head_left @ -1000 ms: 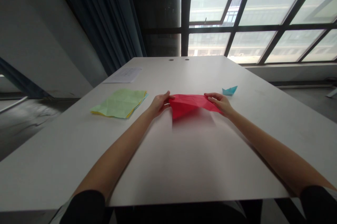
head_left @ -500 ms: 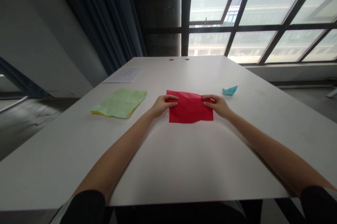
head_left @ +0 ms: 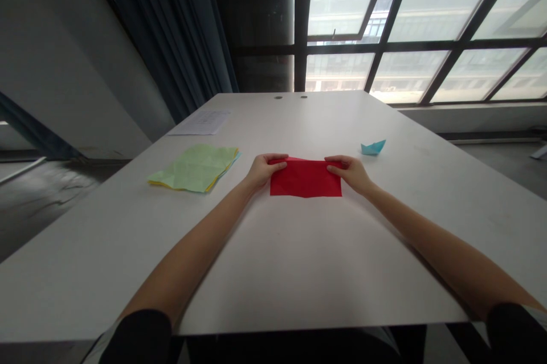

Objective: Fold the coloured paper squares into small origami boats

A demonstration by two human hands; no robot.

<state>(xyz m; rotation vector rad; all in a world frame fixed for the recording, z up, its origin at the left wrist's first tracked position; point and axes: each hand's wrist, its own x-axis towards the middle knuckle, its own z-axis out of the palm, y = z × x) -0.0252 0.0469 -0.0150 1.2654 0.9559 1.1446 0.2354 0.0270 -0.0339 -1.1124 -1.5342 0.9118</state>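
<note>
Red sheet [head_left: 306, 179] is held btwn both hands at ctr of white tbl [head_left: 299, 273], its near edge facing the wearer; whether tbl is touched by that edge can't be told. Far L corner is pinched btwn thumb & fingers of L hand [head_left: 261, 172], far R corner likewise by R hand [head_left: 355, 174]. Green-topped paper stack [head_left: 199, 167] is seen to L, blue folded paper [head_left: 373, 147] just beyond R hand.

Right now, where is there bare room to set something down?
Bare: the white table between both forearms, nearer than the red paper, and right of the blue paper boat. Crowded: mid-table, where left hand and right hand hold that paper, and leftwards, around the green-topped stack.
</note>
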